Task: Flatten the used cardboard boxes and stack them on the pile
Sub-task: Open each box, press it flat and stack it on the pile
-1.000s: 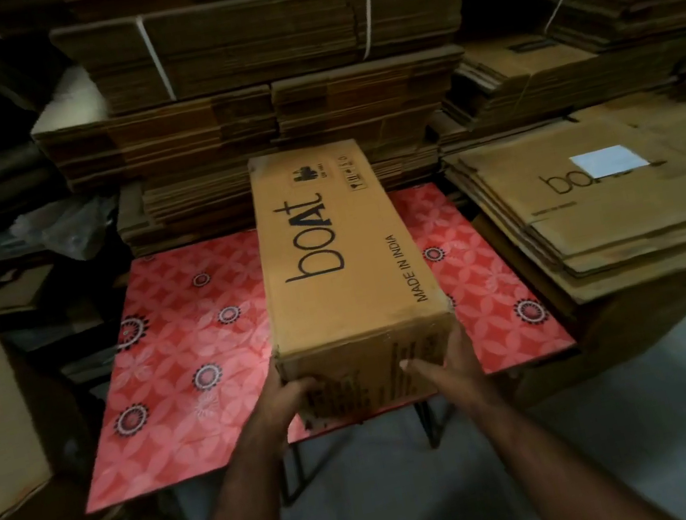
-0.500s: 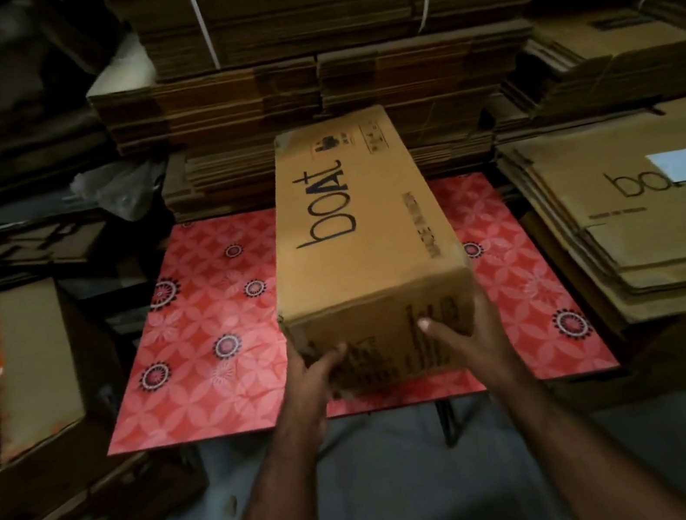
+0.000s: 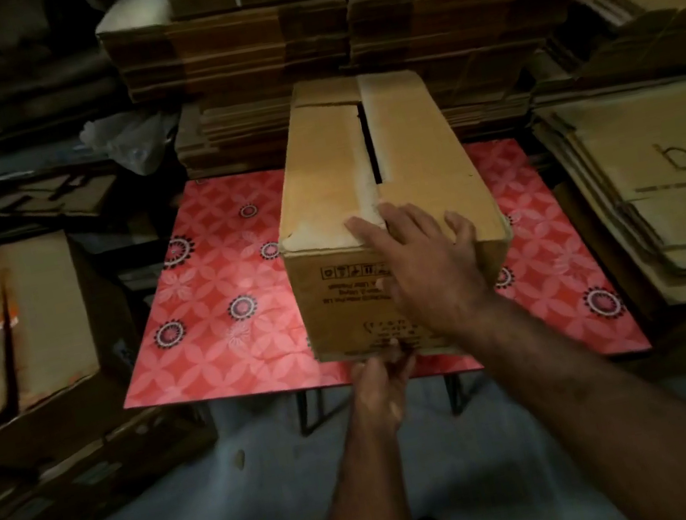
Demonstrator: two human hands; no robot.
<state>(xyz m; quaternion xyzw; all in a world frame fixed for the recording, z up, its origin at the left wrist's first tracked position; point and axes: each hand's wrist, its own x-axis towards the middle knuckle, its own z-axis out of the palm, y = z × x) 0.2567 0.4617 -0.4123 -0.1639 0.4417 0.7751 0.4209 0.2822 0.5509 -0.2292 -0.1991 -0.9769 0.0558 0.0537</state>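
**Box on table, flaps up, both hands on its near end**

Box sits on the red table, right of centre, long axis running from the near edge to the far edge. Near end is at the table's near edge. Not flattened: full height, all four sides standing.

Top face is two long flaps, closed. A dark slit runs between them along the far half; the near half of the seam is shut. Torn paper/tape residue along the left flap's near end. Contents: cannot tell, nothing visible through the slit.

Near end face carries upside-down print and handling icons, too blurred to read.

Right hand: fingers spread and mostly straight, lying flat over the near top edge, fingertips on the flaps at the seam. Not curled round anything.

Left hand: at the box's bottom near edge, fingers curled up against it; looks like a grip on that edge, though fingertips are partly hidden.

Pile of flattened boxes: just off the table's right edge, top sheet with partial "bo" print and a white label.

More flat stacks behind the far edge. Another box, top flaps closed, left of the table, on the floor side. Crumpled plastic near the far left corner.
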